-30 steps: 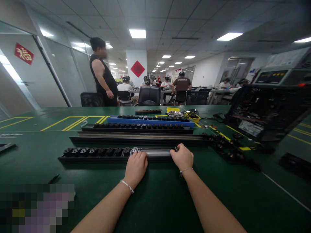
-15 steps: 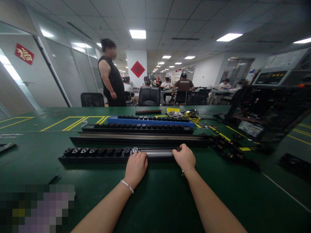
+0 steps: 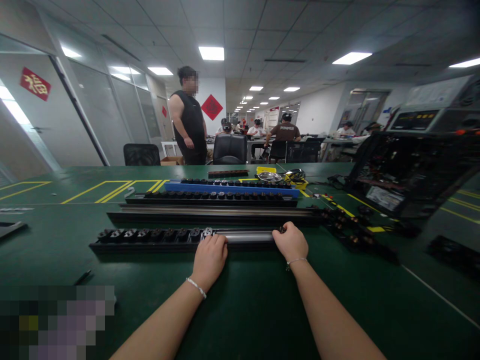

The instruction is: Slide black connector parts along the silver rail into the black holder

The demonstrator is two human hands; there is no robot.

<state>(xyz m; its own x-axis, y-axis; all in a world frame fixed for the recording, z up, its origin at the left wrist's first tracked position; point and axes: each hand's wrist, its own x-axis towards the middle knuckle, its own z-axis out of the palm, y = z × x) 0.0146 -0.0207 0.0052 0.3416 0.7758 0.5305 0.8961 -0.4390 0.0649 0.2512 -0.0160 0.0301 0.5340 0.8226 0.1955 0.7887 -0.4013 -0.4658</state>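
Across the green table in front of me lies a long black channel [image 3: 138, 247] with a silvery inside. A row of round black and pale socket modules [image 3: 142, 234] fills its left half. My left hand [image 3: 210, 255] is closed over the channel's near edge, beside the last pale socket module [image 3: 208, 232]. Bare silvery metal [image 3: 249, 237] shows between my two hands. At the channel's right end, my right hand [image 3: 292, 243] pinches a small dark part [image 3: 281, 230], mostly covered by the fingers.
Behind lie another channel [image 3: 217, 216], a black socket strip [image 3: 243, 201] and a blue one [image 3: 232, 188]. Loose dark modules [image 3: 348, 230] and an open equipment case [image 3: 401, 170] are at right. A metal dish [image 3: 270, 177] sits farther back. A person [image 3: 189, 117] stands beyond the table.
My right hand has shifted slightly right along the channel with the small dark part. My left hand has stayed in place. The standing person has moved to the right.
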